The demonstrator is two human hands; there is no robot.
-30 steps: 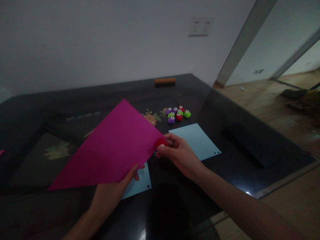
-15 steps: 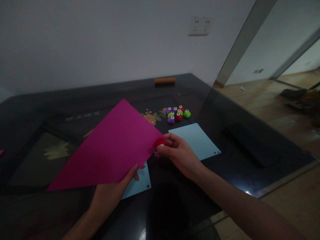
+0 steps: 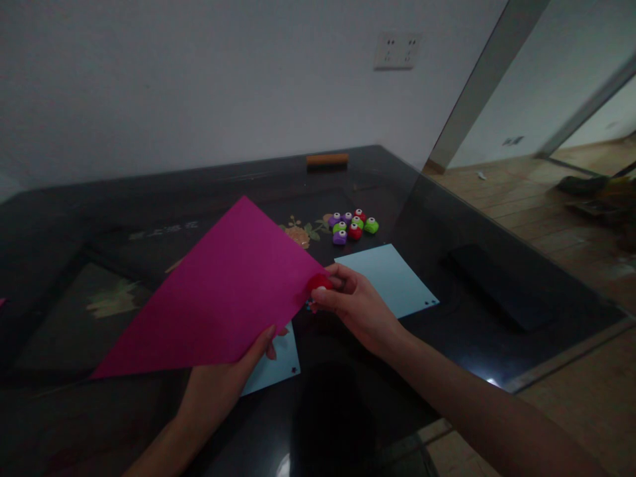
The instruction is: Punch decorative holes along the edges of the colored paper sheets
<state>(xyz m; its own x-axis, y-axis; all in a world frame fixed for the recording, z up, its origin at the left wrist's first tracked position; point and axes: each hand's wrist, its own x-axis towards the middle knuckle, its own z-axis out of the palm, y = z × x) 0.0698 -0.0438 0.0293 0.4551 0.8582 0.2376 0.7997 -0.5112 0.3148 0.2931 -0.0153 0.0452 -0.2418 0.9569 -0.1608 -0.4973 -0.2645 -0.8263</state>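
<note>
My left hand (image 3: 226,381) holds a magenta paper sheet (image 3: 218,291) from below, thumb on its lower edge, lifted above the dark glass table (image 3: 497,311). My right hand (image 3: 355,305) grips a small red paper punch (image 3: 319,283) at the sheet's right corner. Beneath the sheet lies a light blue paper (image 3: 275,364) with small punched holes. A second light blue sheet (image 3: 390,278) lies flat just right of my right hand.
A cluster of several small purple, green and red punches (image 3: 354,226) sits behind the blue sheet. An orange-brown block (image 3: 327,159) lies at the table's far edge by the wall. A dark flat slab (image 3: 497,286) shows at right. Wooden floor lies beyond the table's right edge.
</note>
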